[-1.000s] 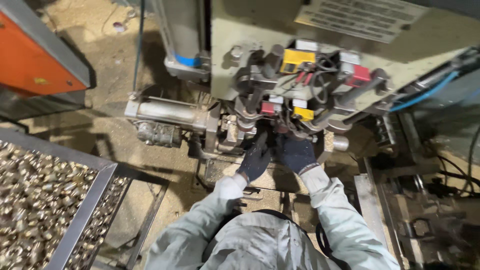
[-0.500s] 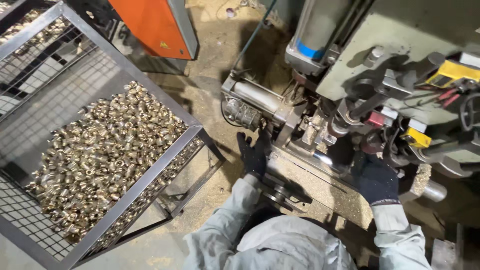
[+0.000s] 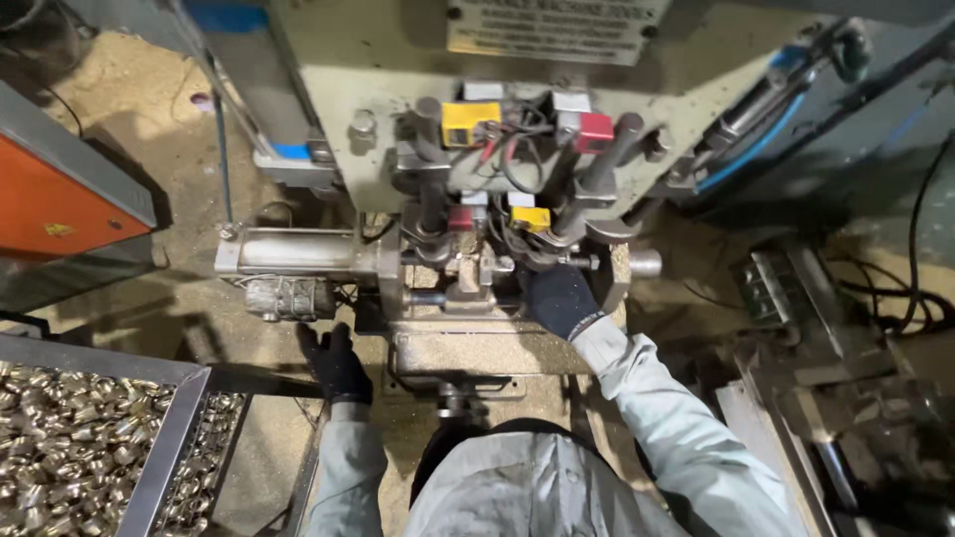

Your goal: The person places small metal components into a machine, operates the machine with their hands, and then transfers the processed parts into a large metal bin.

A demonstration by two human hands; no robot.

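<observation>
Only the head camera's view is given, looking down on a person in a pale grey work jacket seated before a grimy, cream-painted machine with a steel clamping fixture (image 3: 468, 273) at its middle. The right hand in a dark glove (image 3: 560, 298) is laid against the right side of that fixture, fingers curled over the metal just beside a short steel stub (image 3: 645, 264); whether a small part is pinched inside the fingers cannot be told. The left hand in a dark glove (image 3: 335, 360) is held low and apart from the machine, fingers loosely spread and holding nothing, just below a horizontal grey pneumatic cylinder (image 3: 298, 251) that runs into the fixture from the left.

The fixture is thus touched by the right hand only, with the left hand well off to its left and nearer the body. At the lower left a wire-mesh metal tray heaped with small brass-coloured fittings (image 3: 70, 447) is seen, nearer the left hand than the right.

As a judgement, the work at the fixture is best done with the right fingers kept clear of the clamping faces and of the yellow and red valve blocks (image 3: 470, 121) above, and with the free hand held away from the cylinder's stroke.
</observation>
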